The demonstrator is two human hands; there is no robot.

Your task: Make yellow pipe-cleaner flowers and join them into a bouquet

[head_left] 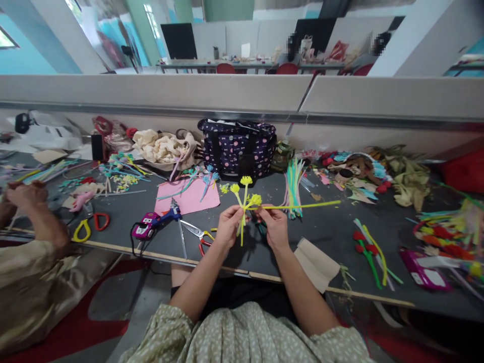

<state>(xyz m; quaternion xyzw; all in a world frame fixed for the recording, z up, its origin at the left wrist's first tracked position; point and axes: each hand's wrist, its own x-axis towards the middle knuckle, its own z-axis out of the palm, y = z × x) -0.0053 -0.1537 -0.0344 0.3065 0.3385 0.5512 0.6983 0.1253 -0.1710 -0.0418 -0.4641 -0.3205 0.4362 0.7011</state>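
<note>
My left hand (228, 225) is closed around the stems of a small bunch of yellow pipe-cleaner flowers (245, 194), held upright over the dark table (325, 232). My right hand (275, 225) pinches a long yellow-green pipe cleaner (302, 205) that runs out to the right from the bunch. Both hands meet at the stems, just above the table's near edge.
A glue gun (155, 222), scissors (196, 234), pink paper (188, 197), a dotted bag (238, 146) and loose pipe cleaners (293, 186) lie about. Red flowers (368, 252) and bright craft bits (449, 237) lie right. Another person's hand (26, 196) works at left.
</note>
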